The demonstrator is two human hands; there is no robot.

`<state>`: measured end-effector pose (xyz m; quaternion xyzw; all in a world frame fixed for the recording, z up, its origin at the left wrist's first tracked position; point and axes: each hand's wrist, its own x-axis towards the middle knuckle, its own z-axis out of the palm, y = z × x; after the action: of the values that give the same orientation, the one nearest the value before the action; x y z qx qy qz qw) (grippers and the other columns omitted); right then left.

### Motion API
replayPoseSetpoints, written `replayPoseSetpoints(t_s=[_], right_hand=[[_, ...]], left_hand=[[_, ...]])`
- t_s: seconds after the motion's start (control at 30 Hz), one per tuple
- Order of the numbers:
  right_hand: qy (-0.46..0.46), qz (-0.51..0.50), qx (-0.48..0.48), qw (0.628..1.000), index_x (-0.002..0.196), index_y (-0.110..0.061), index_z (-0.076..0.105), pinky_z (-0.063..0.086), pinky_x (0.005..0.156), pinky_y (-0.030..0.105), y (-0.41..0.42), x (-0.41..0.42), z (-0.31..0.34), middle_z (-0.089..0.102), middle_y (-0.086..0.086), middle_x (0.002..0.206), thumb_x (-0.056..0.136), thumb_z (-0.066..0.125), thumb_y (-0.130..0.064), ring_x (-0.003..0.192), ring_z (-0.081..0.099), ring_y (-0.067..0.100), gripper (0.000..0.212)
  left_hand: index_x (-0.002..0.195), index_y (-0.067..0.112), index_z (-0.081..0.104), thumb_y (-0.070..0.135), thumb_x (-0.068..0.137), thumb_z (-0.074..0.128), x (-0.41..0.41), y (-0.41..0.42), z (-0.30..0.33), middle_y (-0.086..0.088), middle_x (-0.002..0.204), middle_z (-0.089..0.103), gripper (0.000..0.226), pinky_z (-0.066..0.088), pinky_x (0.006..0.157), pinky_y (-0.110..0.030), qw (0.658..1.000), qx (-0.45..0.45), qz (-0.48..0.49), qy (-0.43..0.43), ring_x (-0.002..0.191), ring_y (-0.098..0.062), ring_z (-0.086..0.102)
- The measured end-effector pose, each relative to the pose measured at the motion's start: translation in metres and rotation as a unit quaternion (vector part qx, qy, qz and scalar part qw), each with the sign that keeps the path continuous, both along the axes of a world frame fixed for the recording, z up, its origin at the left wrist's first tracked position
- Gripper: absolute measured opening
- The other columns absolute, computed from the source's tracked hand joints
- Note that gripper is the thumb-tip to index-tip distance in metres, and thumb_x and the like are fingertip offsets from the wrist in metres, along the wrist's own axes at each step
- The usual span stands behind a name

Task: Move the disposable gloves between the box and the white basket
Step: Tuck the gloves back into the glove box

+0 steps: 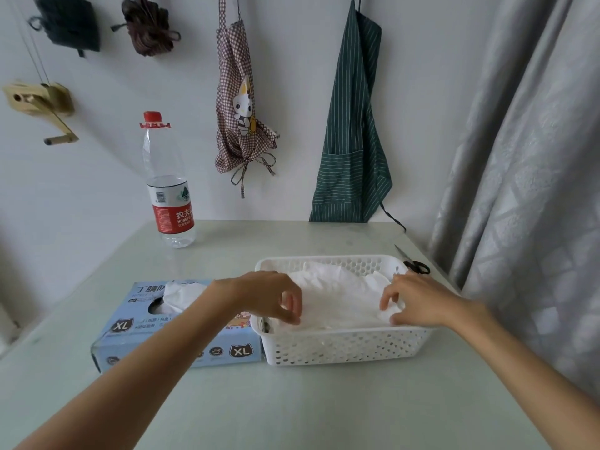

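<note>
Gathering the disposable gloves (337, 297) heaped in the white basket (344, 347) works best if the left hand (272, 298) and right hand (414, 302), both pinching them, lift together toward the box (156, 323).

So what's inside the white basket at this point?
The white basket holds a heap of white disposable gloves. The left hand and right hand reach into it. The basket floor and anything under the heap are covered.
</note>
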<state>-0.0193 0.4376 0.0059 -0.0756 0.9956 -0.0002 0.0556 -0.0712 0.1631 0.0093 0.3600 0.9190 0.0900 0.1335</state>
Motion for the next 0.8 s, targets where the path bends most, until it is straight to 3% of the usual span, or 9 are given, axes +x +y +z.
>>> replayPoseSetpoints(t_s=[0.1,0.2,0.33,0.4,0.47,0.57,0.7,0.8], right_hand=[[-0.011,-0.021,-0.041,0.999,0.105,-0.036,0.066,0.043,0.083,0.025,0.001,0.002,0.007,0.054,-0.011,0.103,0.082,0.069,-0.032,0.098,0.05,0.007,0.023],[0.04,-0.025,-0.076,0.996,0.1,-0.037,0.066,0.045,0.08,0.027,-0.009,0.003,0.027,0.056,-0.013,0.103,0.085,0.068,-0.029,0.093,0.051,0.006,0.017],[0.1,0.046,-0.141,0.984,0.097,-0.033,0.068,0.038,0.074,0.025,-0.066,0.0,0.041,0.056,-0.017,0.092,0.088,0.064,-0.029,0.093,0.049,0.005,0.011],[0.108,0.082,-0.179,0.974,0.097,-0.031,0.069,0.035,0.071,0.022,-0.101,-0.002,0.038,0.055,-0.019,0.088,0.09,0.062,-0.029,0.09,0.047,0.004,0.01],[0.121,0.115,-0.205,0.965,0.097,-0.031,0.07,0.035,0.067,0.018,-0.141,-0.011,0.029,0.06,-0.018,0.091,0.091,0.06,-0.028,0.088,0.048,0.003,0.012],[0.133,0.128,-0.228,0.956,0.101,-0.028,0.07,0.039,0.072,0.022,-0.183,-0.019,0.015,0.067,-0.012,0.099,0.094,0.055,-0.03,0.094,0.052,0.008,0.017],[0.115,0.12,-0.27,0.948,0.11,-0.025,0.067,0.043,0.081,0.027,-0.228,-0.026,-0.006,0.066,-0.008,0.108,0.09,0.06,-0.04,0.102,0.055,0.012,0.025],[0.122,0.112,-0.277,0.946,0.112,-0.026,0.062,0.044,0.082,0.027,-0.247,-0.03,-0.018,0.061,-0.009,0.108,0.079,0.071,-0.048,0.1,0.052,0.01,0.041]], left_hand=[[0.098,0.034,0.068,0.039,0.084,0.067,0.003,-0.01,0.001,0.018,0.099,0.067,0.015,0.045,0.082,-0.02,0.999,0.044,0.014,-0.02,0.092,0.001,0.06],[0.1,0.03,0.07,0.031,0.086,0.066,0.003,-0.032,0.013,0.021,0.101,0.067,0.014,0.043,0.082,-0.012,0.991,0.126,0.039,-0.01,0.091,0.008,0.06],[0.102,0.027,0.068,0.02,0.089,0.063,0.004,-0.093,0.021,0.016,0.104,0.065,0.016,0.047,0.087,-0.018,0.97,0.19,0.138,0.067,0.089,0.005,0.06],[0.108,0.03,0.065,0.024,0.091,0.06,0.004,-0.124,0.013,0.013,0.114,0.062,0.019,0.041,0.09,-0.021,0.956,0.163,0.223,0.097,0.1,-0.003,0.056],[0.115,0.032,0.06,0.031,0.091,0.058,0.007,-0.157,-0.001,0.009,0.123,0.059,0.024,0.04,0.094,-0.027,0.947,0.135,0.283,0.074,0.111,-0.012,0.055],[0.119,0.033,0.059,0.034,0.089,0.061,0.014,-0.171,-0.021,0.005,0.122,0.061,0.029,0.042,0.091,-0.028,0.939,0.169,0.298,0.02,0.109,-0.016,0.057],[0.115,0.028,0.064,0.038,0.087,0.062,0.014,-0.176,-0.043,0.006,0.119,0.063,0.029,0.043,0.09,-0.03,0.91,0.23,0.337,0.064,0.107,-0.016,0.057],[0.102,0.026,0.069,0.043,0.087,0.06,0.009,-0.173,-0.047,0.007,0.104,0.067,0.025,0.044,0.079,-0.029,0.888,0.283,0.352,0.086,0.095,-0.014,0.06]])
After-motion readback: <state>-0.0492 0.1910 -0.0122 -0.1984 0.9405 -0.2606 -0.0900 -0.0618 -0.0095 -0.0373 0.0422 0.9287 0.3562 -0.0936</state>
